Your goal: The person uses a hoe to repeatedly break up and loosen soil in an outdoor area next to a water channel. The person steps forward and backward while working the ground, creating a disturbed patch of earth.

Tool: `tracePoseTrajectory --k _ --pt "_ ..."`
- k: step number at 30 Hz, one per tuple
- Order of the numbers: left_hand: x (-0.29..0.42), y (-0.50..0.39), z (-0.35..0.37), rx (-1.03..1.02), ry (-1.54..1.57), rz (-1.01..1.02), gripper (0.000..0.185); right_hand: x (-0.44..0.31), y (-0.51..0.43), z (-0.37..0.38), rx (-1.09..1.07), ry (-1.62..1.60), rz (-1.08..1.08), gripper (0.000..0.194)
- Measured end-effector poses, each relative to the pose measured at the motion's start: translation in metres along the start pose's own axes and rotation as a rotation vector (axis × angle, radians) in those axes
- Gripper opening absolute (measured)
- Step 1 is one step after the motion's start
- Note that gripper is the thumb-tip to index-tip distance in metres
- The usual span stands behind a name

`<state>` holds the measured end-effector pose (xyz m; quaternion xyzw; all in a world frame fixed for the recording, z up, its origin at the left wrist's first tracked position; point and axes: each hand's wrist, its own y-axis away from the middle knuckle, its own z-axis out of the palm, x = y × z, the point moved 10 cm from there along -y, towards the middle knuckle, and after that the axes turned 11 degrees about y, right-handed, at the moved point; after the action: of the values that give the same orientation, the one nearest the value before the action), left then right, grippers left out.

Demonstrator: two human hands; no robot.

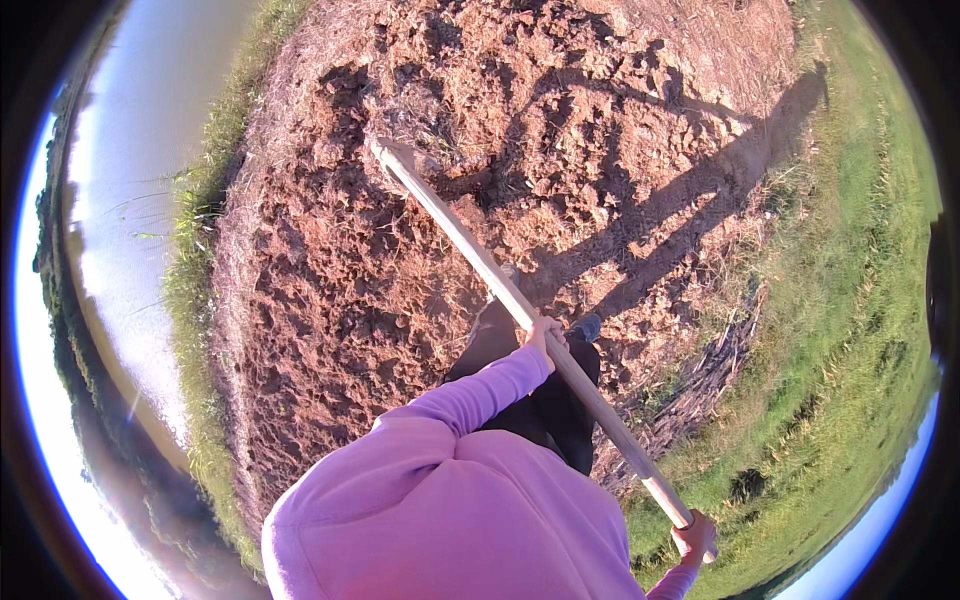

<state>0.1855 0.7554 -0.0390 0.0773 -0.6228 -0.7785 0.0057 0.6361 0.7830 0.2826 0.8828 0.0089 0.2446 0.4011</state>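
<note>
A long wooden handle (457, 232) slants across my body, from the broken soil down to my right side. It looks like a hoe; its head (403, 156) rests at the soil and is mostly hidden, so its shape is hard to make out. My left hand (546, 341) grips the handle near its middle, in front of my legs. Close to the butt end, my right hand (695, 534) is wrapped around the wood, out beside my right hip. Turned reddish-brown soil (360, 285) in rough clods lies around the tool's head and my feet.
Water (142, 187) lies to the left behind a grassy bank (191, 262). Green grass (847, 315) spreads on the right, with dry stalks (705, 375) along the soil's edge. My shoe (586, 327) stands on the soil, and my shadow (697, 187) stretches to the upper right.
</note>
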Motion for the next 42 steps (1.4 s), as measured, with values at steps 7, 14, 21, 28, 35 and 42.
tracePoseTrajectory --k 7,14,21,28,35,42 --pt "0.187 0.072 0.129 -0.146 0.032 0.368 0.019 -0.158 -0.163 -0.035 0.242 -0.291 -0.311 0.04" --pt "0.382 0.202 0.203 -0.316 -0.078 1.199 0.022 -0.383 -0.185 -0.132 0.28 -0.509 -0.75 0.031" --pt "0.339 0.111 0.23 -0.128 -0.037 1.087 0.019 -0.33 -0.174 -0.191 0.221 -0.37 -0.805 0.036" --pt "0.058 -0.112 0.152 0.112 -0.044 0.375 0.017 -0.113 -0.137 -0.202 -0.132 0.048 -0.38 0.046" --pt "0.047 -0.126 0.148 0.088 -0.099 0.247 0.023 -0.097 -0.162 -0.188 0.007 -0.047 -0.458 0.046" --pt "-0.082 -0.098 0.139 0.049 0.048 0.183 0.016 0.062 -0.25 -0.049 0.048 -0.029 -0.349 0.037"
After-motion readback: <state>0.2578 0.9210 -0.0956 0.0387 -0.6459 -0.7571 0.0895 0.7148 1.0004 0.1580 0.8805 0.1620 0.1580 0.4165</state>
